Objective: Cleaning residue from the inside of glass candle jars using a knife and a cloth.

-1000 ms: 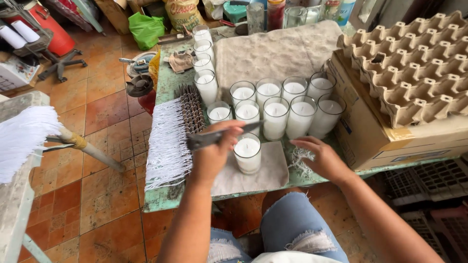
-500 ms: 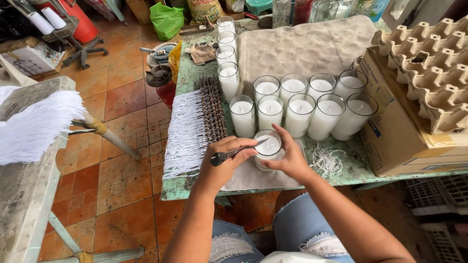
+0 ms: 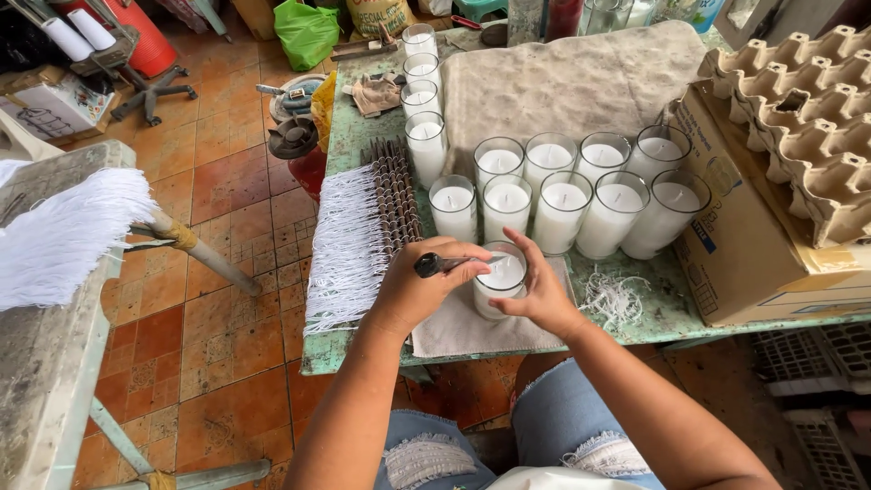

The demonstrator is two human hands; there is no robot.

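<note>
Wick bundle [image 3: 349, 245] is laid at the surface [image 3: 676, 313] edge, left. Left hand [image 3: 419, 289] is closed round a dark tool [image 3: 445, 264], tip held over the candle glass [image 3: 500, 279]. Glass is steadied on a cloth [image 3: 463, 331] by the right hand [image 3: 541, 292], fingers curled about it. Step judged: working the wax top. Filled glasses [image 3: 562, 195] are ranked behind; steady aim is called for.

On the worktop [image 3: 680, 313], the glass candle [image 3: 500, 277] stands on a cloth [image 3: 463, 331] at the near edge, between the left hand [image 3: 422, 286] and right hand [image 3: 540, 295]. Just beyond it stand two rows of candles [image 3: 562, 195]. The wick bundle [image 3: 358, 231] lies left, the cardboard box [image 3: 753, 236] right, egg trays [image 3: 798, 109] on it.
</note>
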